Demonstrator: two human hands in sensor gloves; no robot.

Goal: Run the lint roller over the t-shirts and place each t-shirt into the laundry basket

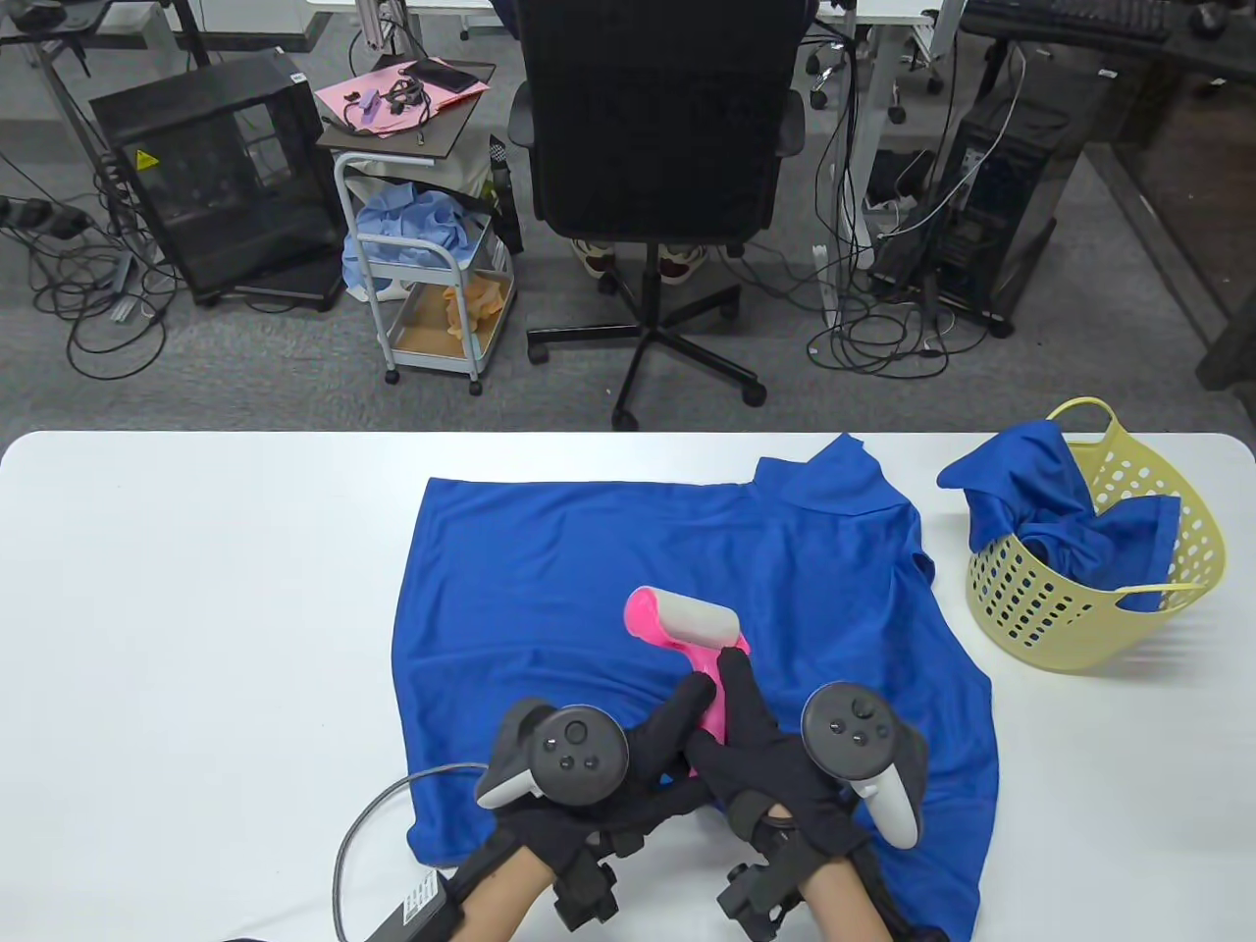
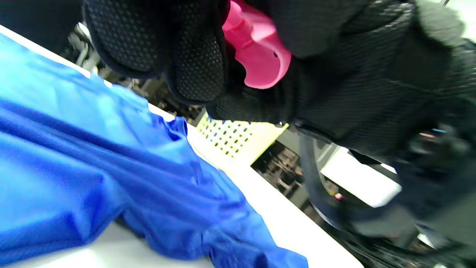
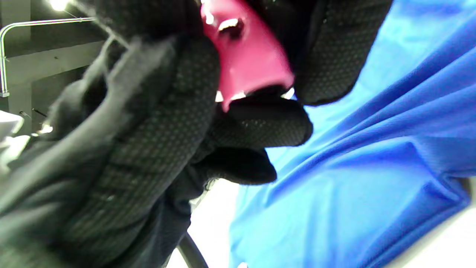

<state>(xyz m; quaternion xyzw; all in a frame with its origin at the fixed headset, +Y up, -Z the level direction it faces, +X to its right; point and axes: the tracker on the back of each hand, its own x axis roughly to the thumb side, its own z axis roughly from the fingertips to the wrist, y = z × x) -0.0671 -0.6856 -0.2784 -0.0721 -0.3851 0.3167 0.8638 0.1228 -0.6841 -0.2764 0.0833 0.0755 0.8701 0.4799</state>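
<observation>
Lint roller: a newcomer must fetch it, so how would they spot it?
On the white table lies a spread blue t-shirt. On its near middle sits the lint roller, both gloved hands holding its handle. It is the only pink thing there, with a white roll.

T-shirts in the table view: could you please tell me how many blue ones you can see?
2. One t-shirt lies spread flat on the table, under the lint roller. The other t-shirt is bunched in the yellow laundry basket at right. More could be hidden beneath it.
</observation>
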